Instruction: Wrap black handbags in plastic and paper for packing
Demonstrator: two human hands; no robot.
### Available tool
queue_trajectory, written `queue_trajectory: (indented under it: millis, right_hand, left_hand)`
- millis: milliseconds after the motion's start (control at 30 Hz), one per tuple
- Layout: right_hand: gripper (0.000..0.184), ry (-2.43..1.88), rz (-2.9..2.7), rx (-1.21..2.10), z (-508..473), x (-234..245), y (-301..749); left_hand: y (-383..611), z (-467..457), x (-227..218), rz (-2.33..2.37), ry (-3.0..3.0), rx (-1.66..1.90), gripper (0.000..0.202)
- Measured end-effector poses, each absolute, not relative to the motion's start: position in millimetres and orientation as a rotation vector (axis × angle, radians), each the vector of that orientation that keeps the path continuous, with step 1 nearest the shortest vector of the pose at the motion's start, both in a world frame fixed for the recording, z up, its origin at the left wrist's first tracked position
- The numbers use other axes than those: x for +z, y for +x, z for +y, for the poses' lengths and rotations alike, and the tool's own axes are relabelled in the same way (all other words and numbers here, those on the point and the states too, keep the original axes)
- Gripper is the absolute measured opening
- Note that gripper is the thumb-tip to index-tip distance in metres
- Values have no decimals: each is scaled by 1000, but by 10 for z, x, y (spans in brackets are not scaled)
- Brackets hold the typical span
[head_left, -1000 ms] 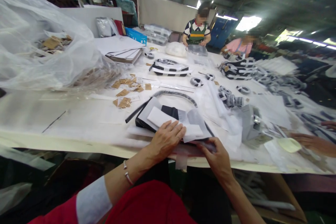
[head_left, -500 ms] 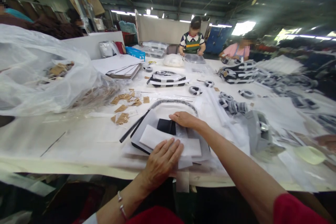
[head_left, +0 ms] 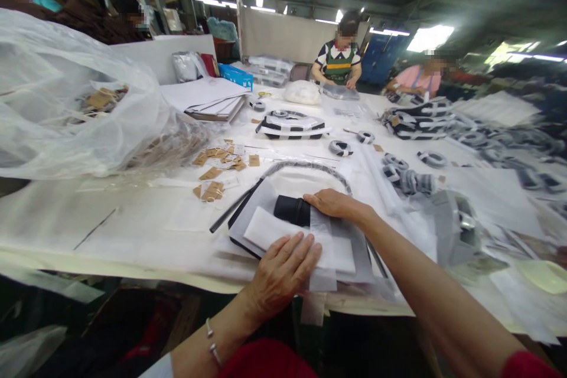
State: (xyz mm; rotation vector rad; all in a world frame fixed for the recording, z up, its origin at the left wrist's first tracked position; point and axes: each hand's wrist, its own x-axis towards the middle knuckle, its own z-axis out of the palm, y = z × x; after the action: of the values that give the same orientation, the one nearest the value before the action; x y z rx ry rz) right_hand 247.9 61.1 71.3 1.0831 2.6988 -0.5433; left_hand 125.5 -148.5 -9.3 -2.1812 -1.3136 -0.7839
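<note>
Right hand point(head_left: 333, 203) shifted forward, now at black bundle point(head_left: 291, 210)

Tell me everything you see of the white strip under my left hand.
The white strip looks flat, rectangular and soft, like foam or folded paper; I cannot tell which. It lies slanted across a pale grey sheet, on the near side of the black piece. The left hand rests on it, and a translucent piece overlaps it beside the hand.
</note>
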Motion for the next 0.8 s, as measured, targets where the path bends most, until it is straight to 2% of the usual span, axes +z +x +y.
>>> queue_trajectory:
  millis: [100,133,233,333,533,633,800]
  right_hand:
    - [36,1003,2674,-621,677,812,2586]
    - [36,979,2671,-650,694,848,2621]
    - [57,875,2654,-772,724,932,2711]
    - [65,797,2641,-893,719,944,2763]
    - [40,987,2700,-1077,690,762,2855]
    - [39,990,2776,-1009,685,672,2908]
    - [36,922,2899,-608,649,646,2935]
  left_hand:
    - [1253,-1486,-87,-1307,-2189,-802,41]
    - [1251,-1485,-84,-1306,-2193,-806,41]
    - [1250,-1481,-79,-1312,-2194,-808,41]
    - [1252,-1475,-83,-1316,-2184,-801,41]
    - [1256,-1463,-90,-1326,-2180,-784,41]
    - [1259,-1459,-82,-1325,-2184,-799,41]
    - [1264,-1464,-76,-1333,-2192,-820,42]
